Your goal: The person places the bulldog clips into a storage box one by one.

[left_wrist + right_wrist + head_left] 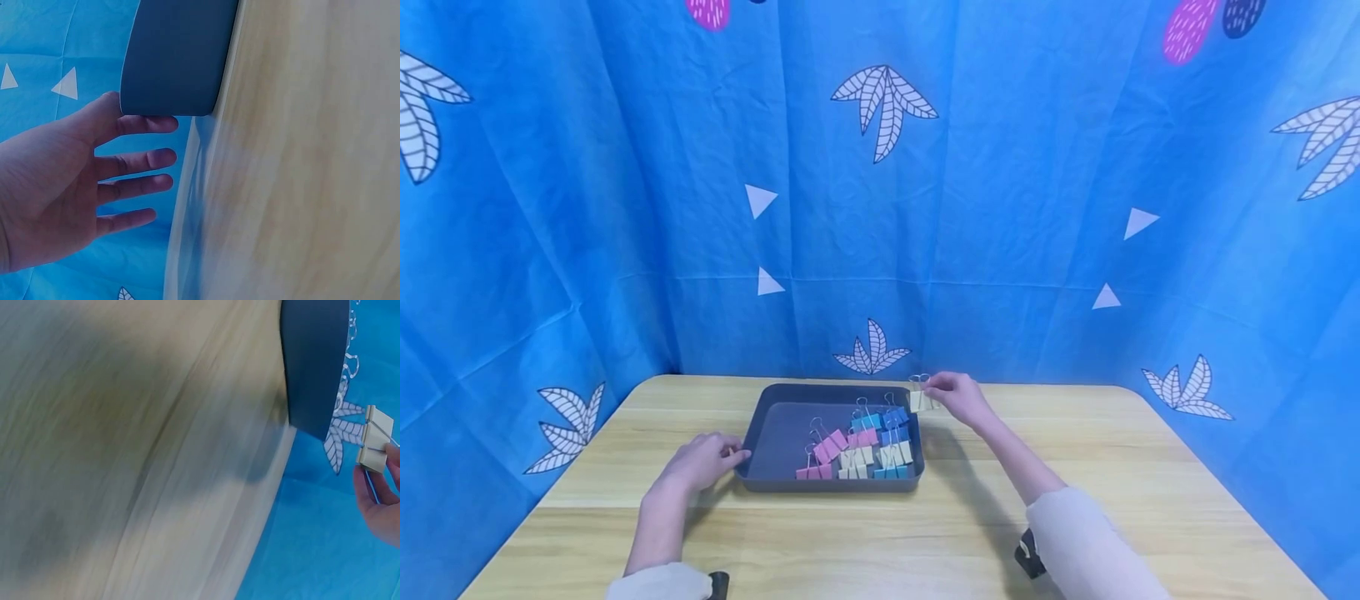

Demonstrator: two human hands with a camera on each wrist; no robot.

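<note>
A dark grey tray (786,433) stands on the wooden table and holds several binder clips (863,450) in pink, cream, teal and blue, heaped toward its right side. My left hand (703,460) holds the tray's left end by the wall. In the left wrist view this hand (62,181) has its thumb at the rim, its tip hidden, and the index finger against the outside; the other fingers stretch out apart. Above the tray's far right corner, my right hand (958,397) pinches a cream binder clip (919,402), seen also in the right wrist view (376,439).
The light wooden table (1120,492) extends around the tray. A blue patterned curtain (1022,208) hangs behind the table and at both sides. Black straps (1030,554) show near my sleeves.
</note>
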